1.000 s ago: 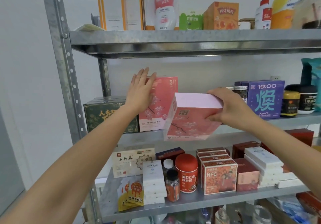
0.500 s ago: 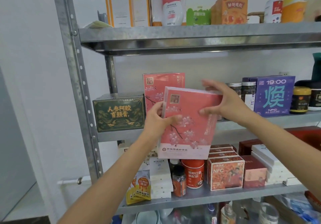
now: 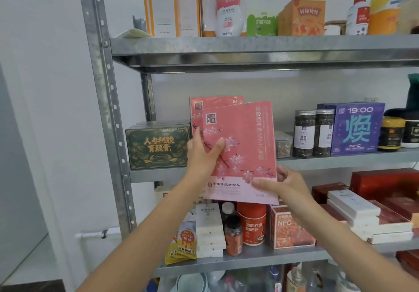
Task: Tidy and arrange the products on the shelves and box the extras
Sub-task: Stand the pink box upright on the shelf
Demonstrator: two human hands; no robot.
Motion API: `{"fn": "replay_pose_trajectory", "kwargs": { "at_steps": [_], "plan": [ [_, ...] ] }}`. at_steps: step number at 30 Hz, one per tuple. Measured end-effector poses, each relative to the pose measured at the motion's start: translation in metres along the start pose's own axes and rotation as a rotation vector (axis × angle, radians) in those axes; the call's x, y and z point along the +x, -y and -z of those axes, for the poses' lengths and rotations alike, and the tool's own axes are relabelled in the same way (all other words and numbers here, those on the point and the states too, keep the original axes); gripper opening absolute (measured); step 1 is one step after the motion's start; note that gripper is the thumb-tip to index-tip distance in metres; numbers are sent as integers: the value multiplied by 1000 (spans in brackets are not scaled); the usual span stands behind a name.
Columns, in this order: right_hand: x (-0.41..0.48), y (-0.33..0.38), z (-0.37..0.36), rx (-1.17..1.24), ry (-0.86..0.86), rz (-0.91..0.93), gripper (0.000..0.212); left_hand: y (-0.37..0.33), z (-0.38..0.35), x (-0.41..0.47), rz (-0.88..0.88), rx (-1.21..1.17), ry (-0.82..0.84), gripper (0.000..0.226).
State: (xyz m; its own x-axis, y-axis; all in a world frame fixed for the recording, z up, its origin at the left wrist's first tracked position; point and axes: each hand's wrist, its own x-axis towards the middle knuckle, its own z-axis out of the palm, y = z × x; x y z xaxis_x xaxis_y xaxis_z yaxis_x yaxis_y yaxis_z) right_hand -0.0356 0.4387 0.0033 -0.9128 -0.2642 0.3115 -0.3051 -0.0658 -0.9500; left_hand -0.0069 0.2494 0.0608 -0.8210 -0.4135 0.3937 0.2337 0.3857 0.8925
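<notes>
Your left hand (image 3: 201, 153) and right hand (image 3: 286, 185) are both gripping the pink box (image 3: 244, 142), thumbs lying on its front, near the shelf (image 3: 340, 159); a white wall (image 3: 294, 87) is showing behind.

The front pink box (image 3: 240, 146) covers nearly all of the rear pink box (image 3: 215, 102); only that one's top strip and left edge show. Most fingers of the left hand (image 3: 201, 153) go out of sight behind the front box's left edge. Those of the right hand (image 3: 283, 185) are partly lost behind its lower right corner. Its right edge hides half a clear tub (image 3: 284, 144), and the small print on its pale band is too blurred to read. On the top shelf (image 3: 249, 46), the tall boxes (image 3: 163, 8) and a bottle (image 3: 229, 8) are cropped above. A dark green bottle (image 3: 413, 92) is cropped at the right. The bowls (image 3: 192, 280) at the bottom are a blur.
</notes>
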Motion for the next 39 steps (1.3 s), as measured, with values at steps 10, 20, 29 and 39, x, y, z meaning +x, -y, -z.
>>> {"fn": "replay_pose_trajectory", "kwargs": {
  "at_steps": [10, 20, 29, 39],
  "plan": [
    [-32, 13, -37, -463, -215, 336, 49, -19, -27, -52, 72, -410, 331, 56],
    [-6, 20, 6, -277, -141, 98, 86, -1, 6, -26, 250, -613, 355, 39],
    [30, 33, 22, 360, 220, -364, 46, -20, 25, -8, 427, -705, 471, 27],
    [29, 46, 15, -14, 235, -149, 67, -20, 41, 12, 224, -506, 402, 34]
  ]
}}
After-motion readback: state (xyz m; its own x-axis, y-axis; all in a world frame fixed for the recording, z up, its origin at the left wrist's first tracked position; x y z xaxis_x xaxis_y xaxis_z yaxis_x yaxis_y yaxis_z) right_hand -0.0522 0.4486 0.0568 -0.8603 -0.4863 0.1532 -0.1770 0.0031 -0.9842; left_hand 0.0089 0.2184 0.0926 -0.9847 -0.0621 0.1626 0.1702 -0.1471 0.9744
